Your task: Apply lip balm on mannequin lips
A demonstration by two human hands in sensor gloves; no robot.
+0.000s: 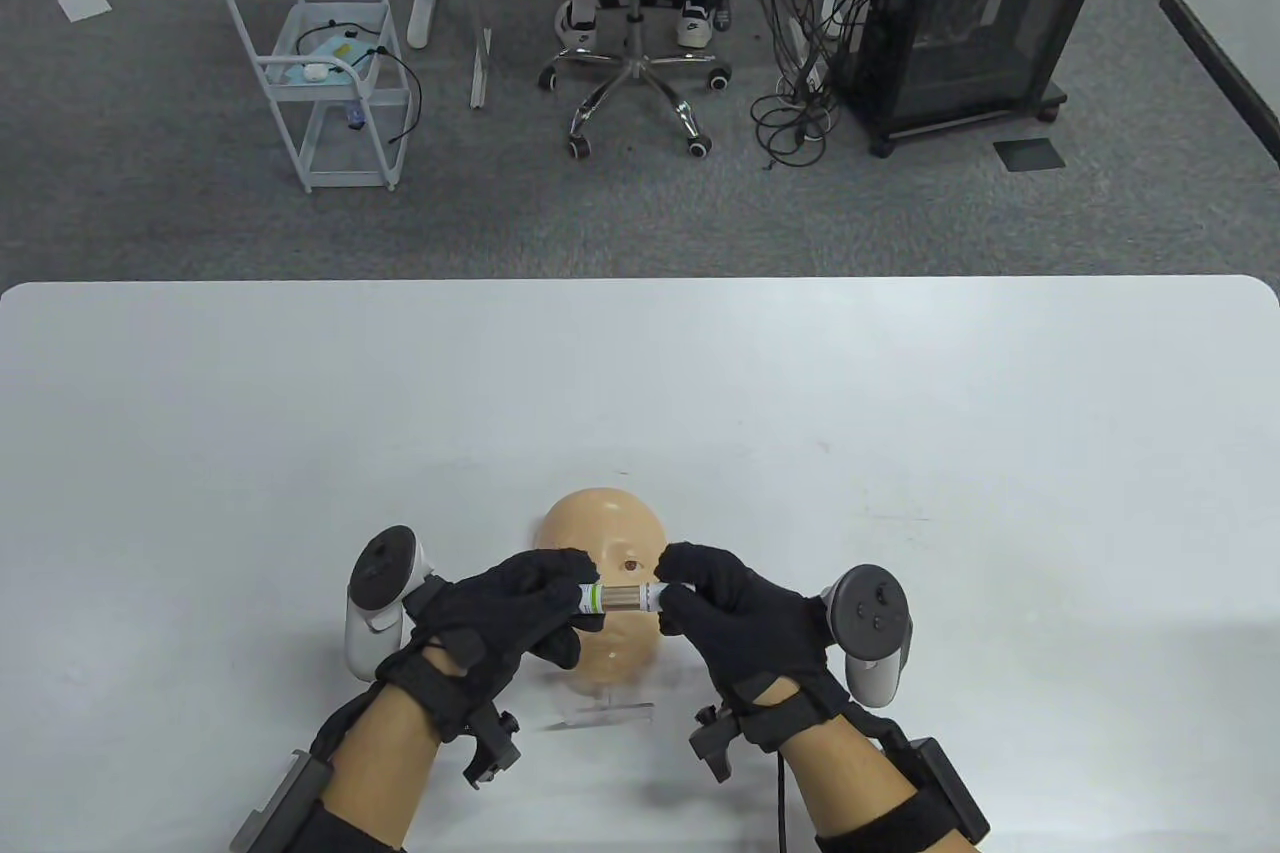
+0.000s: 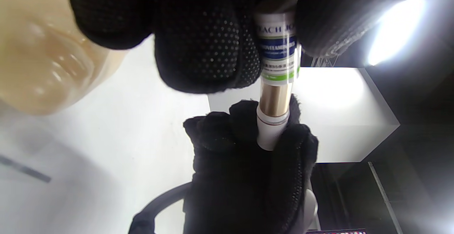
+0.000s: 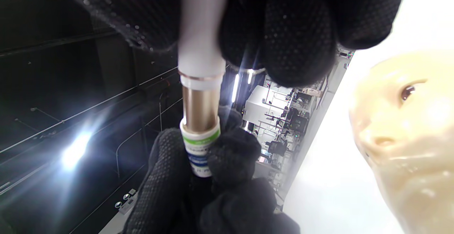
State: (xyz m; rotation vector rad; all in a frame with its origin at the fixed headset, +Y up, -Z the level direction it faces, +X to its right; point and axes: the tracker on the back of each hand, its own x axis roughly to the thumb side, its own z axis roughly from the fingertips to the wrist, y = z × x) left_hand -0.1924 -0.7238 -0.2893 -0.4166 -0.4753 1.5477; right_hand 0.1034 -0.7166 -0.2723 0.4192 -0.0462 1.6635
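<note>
Black-gloved, pinched one lip balm (image 1: 622, 598) from both ends just above the mannequin head (image 1: 600, 533). Left hand (image 1: 515, 615) wrapped fingers round the labelled tube (image 2: 277, 55); right hand (image 1: 735, 615) gripped the white cap (image 3: 201, 55), drawn partway off, gold sleeve (image 3: 199, 109) bared between. Lay face-up on the white table (image 1: 200, 443).

Table view looks down; both close wrist views share the lip balm (image 2: 276, 85).

Even, bright light falls on the worktop (image 1: 300, 413), with soft shadows under the hands. Both wrist views flare from lamps, and the mannequin face (image 2: 39, 56) blurs.
</note>
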